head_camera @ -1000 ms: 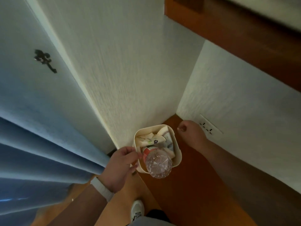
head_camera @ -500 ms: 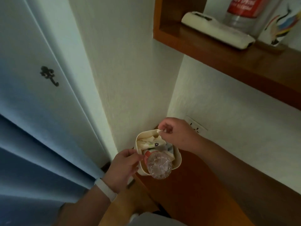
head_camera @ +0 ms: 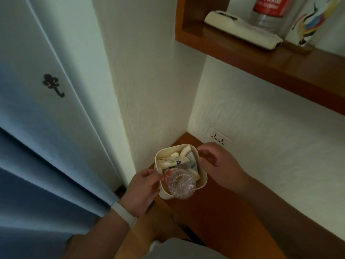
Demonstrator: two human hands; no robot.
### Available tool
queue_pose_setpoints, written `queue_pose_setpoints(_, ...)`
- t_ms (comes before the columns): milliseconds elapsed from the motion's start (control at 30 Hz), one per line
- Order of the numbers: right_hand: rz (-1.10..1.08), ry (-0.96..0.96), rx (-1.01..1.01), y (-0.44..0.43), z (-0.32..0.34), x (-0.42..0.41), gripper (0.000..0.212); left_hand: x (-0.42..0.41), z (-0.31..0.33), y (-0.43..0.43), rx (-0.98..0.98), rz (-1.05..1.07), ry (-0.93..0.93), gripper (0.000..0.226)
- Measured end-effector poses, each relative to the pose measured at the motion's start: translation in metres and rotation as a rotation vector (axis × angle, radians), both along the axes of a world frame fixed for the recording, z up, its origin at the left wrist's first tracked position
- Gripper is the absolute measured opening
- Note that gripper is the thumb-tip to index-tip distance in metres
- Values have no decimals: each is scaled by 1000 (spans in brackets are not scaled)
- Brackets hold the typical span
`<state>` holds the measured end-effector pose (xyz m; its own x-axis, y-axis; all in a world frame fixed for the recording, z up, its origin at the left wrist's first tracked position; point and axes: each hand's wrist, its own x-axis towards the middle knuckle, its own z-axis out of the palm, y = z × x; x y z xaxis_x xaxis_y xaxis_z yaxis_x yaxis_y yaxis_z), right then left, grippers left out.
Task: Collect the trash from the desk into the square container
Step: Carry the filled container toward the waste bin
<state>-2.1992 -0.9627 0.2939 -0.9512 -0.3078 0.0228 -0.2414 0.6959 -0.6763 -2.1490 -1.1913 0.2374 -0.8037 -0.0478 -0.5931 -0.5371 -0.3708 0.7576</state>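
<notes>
My left hand [head_camera: 143,189] pinches the square container's [head_camera: 203,177] rim, a plastic bottle [head_camera: 182,186] and wrappers [head_camera: 172,162] inside, while my right hand [head_camera: 219,166] hovers just beside it, fingers loosely curled, empty.

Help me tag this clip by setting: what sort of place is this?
Likely a bedroom or hotel room corner: a wooden desk with a wall socket above it, a blue curtain alongside, and a wooden shelf holding a remote control and a red-labelled bottle.

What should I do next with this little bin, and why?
Probably push the plastic bottle deeper with the right hand, which hovers empty beside the rim. The bottle sticks up above the square container, and the left hand grips its edge to steady it.
</notes>
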Motion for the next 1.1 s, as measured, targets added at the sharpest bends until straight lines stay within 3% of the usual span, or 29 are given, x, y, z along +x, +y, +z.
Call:
queue_pose_setpoints(233,-141,-228,-38,21,-29,45,69,-15,-5,9,-11,-35,4,30)
queue_pose_setpoints(367,-209,-219,-136,26,-41,65,63,-22,-6,26,-23,-124,20,35)
queue_pose_setpoints(533,-398,-169,-146,42,-50,88,84,-27,-9,51,-22,-214,1,35)
queue_pose_setpoints(700,-535,-153,-189,68,-47,121,83,-19,-3,87,-27,-332,24,19)
queue_pose_setpoints(900,-638,-120,-265,108,-37,181,61,11,7,142,-23,-489,19,23)
queue_pose_setpoints(1100,-781,-103,-335,157,-32,262,58,70,14,209,-4,-616,23,15)
